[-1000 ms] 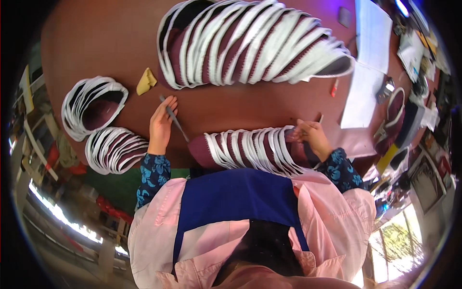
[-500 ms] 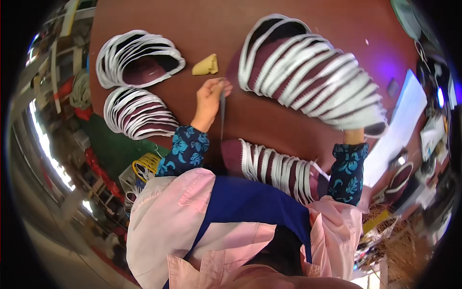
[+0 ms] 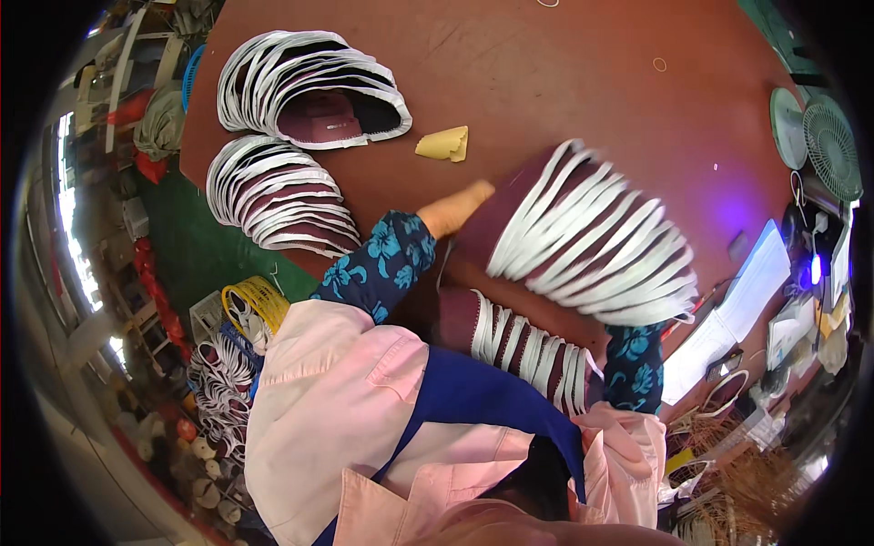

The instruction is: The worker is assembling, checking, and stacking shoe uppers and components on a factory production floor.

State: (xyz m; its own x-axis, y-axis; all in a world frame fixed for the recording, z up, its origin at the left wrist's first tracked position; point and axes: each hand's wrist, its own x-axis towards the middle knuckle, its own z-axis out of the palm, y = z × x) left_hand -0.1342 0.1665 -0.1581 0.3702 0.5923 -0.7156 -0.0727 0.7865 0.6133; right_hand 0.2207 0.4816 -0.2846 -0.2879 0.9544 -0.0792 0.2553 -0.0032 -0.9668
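A long stack of nested maroon shoe uppers [image 3: 596,238] with white edging slants across the right middle, looking raised and slightly blurred. My right sleeve [image 3: 635,364] runs up beneath its right end; the hand itself is hidden behind the stack, which it appears to support. At the stack's left tip is my left hand [image 3: 455,209], its fingers out of sight behind the maroon material. A thin dark strip [image 3: 442,266] hangs below that hand. Closer to my body lies a smaller stack of the same uppers [image 3: 533,350], partly covered.
Two more stacks of uppers, one upper left [image 3: 314,86] and one below it [image 3: 278,196], sit on the red-brown table [image 3: 583,73]. A folded yellow piece [image 3: 443,144] lies near them. White sheets [image 3: 724,332] and a fan [image 3: 830,150] are at right.
The large stack has come toward me and tilted, moving with my right arm. My left hand, earlier pinching the dark strip apart from the stack, has moved to its left tip. The view has shifted.
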